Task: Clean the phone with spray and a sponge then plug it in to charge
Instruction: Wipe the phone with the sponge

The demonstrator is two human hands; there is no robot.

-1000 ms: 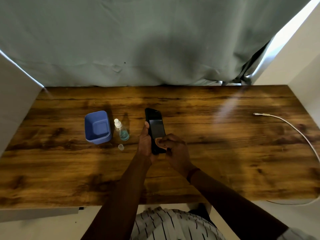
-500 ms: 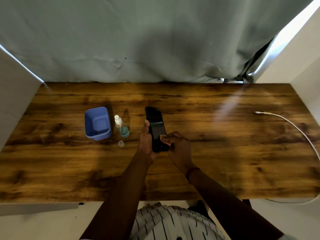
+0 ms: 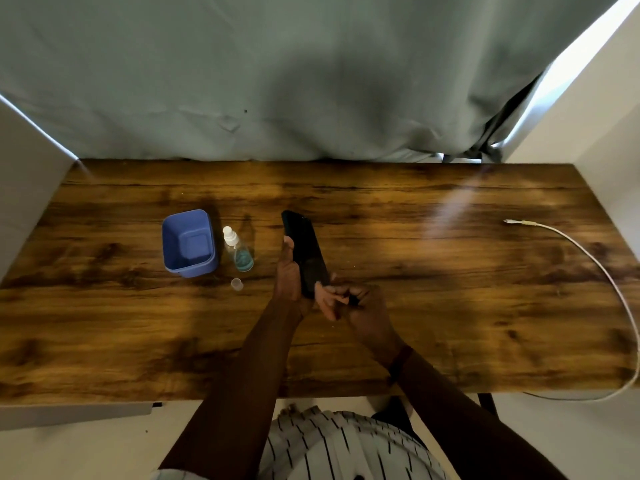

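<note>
The phone (image 3: 304, 251) is held off the worktop (image 3: 433, 323) near its middle, screen up and tilted, top end pointing away from the person. The left hand (image 3: 289, 278) grasps it along the left edge, thumb on the rim, a firm grip. The right hand (image 3: 356, 306) sits at the phone's lower end with fingers curled, pinching a small pale piece judged to be the sponge (image 3: 323, 299); its outline is too dim to confirm.

Step in hand, by judgement: wiping the screen. To do it well, the left grip should stay on the edges so the glass is left bare; strokes should run the full length, lower end to top; pressure should be light; the charging port at the lower end should be spared any wet.

The spray bottle (image 3: 237, 251) stands just left of the phone with its nozzle exposed; its clear cap (image 3: 236, 284) lies near its base. A blue tub (image 3: 188, 242) stands just beside the bottle, further left. The charging cable (image 3: 588, 258) lies well apart at the right, with its connector pointing inward and not yet attached. A grey sheet (image 3: 277, 81) hangs behind the worktop.
</note>
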